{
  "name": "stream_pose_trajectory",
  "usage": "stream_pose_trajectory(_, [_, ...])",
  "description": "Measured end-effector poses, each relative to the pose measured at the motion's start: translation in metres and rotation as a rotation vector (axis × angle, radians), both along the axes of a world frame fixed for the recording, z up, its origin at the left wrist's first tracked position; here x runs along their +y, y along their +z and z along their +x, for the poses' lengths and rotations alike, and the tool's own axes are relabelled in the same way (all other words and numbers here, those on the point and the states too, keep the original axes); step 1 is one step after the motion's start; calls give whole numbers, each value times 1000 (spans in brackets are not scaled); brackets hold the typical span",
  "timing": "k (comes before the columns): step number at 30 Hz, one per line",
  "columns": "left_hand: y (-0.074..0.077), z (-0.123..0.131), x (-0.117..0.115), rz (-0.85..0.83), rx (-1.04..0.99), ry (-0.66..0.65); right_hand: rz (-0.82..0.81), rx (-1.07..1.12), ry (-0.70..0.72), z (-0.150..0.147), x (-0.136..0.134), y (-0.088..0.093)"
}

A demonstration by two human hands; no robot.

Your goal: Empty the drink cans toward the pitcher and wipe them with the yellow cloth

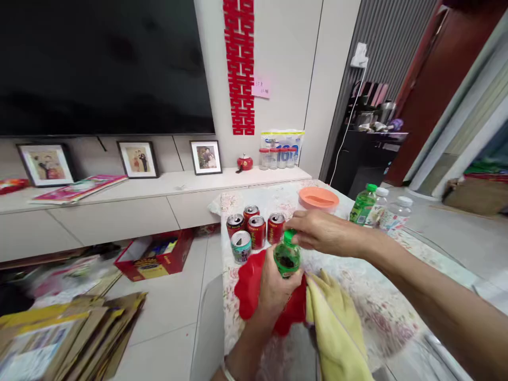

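The table (pixel 392 288) is the biggest thing here, and it has a flowery cover. On it, near the person's right arm, lies a pair of yellow gloves (pixel 337 323). Beside them is a red dish (pixel 246 291) with a wavy edge. Farther back sits an orange bowl (pixel 318 198), and three bottles, one a green-capped bottle (pixel 362 206), stand close to the table's side. Four red cans (pixel 257 234) and one blue-green can (pixel 241 248) are bunched just past the dish. The small green bottle (pixel 287 258) is over the dish; I can't tell if it touches it. The left hand (pixel 277 288) is wrapped around the bottle, and the right hand (pixel 316 230) pinches its green cap (pixel 290 236). If the left hand squeezes hard while the cap is loose, any drink inside could squirt out. If that grip is too soft, the bottle could spin or slip. The nearest red can is close to the right hand, so a wide swing could knock it over.
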State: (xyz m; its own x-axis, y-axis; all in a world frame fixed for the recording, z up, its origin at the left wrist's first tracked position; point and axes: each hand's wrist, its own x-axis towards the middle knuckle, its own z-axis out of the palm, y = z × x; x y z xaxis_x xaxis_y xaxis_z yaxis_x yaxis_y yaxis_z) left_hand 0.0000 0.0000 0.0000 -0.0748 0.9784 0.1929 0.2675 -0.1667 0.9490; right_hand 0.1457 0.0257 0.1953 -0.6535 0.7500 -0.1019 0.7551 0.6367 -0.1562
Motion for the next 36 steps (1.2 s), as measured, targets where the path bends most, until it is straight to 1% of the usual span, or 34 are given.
stream_pose_trajectory(5, [-2, 1, 2, 43, -38, 17, 17, -7, -48, -6, 5, -1])
stream_pose_trajectory(9, [-3, 1, 3, 76, -38, 23, 26, -3, -69, -1, 3, 5])
stream_pose_trajectory(11, [-3, 1, 3, 77, -34, 21, 18, 55, -32, 4, 2, 8])
stream_pose_trajectory(13, [-3, 0, 2, 67, -38, 21, -5, 113, 41, 8, 2, 9])
stream_pose_trajectory(16, [-1, 0, 2, 48, -38, 10, -53, 129, 148, 8, 5, 8])
stream_pose_trajectory(18, [-1, 0, 1, 42, -38, 5, -57, 124, 161, 5, 7, 6])
stream_pose_trajectory(25, [-3, 0, 3, 51, -23, 26, 14, 56, 55, -5, 8, 4])
stream_pose_trajectory(29, [1, 0, 2, 27, 19, 34, 21, 37, -29, -5, 8, 2])
stream_pose_trajectory(31, [3, -1, 1, 23, 14, 25, 29, 61, -42, -1, 8, 2])
stream_pose_trajectory(33, [3, -1, 1, 32, -20, 4, 24, 115, -3, 4, 8, 3])
stream_pose_trajectory(36, [1, -1, 1, 31, -51, -18, -42, 168, 108, 10, 8, 3])
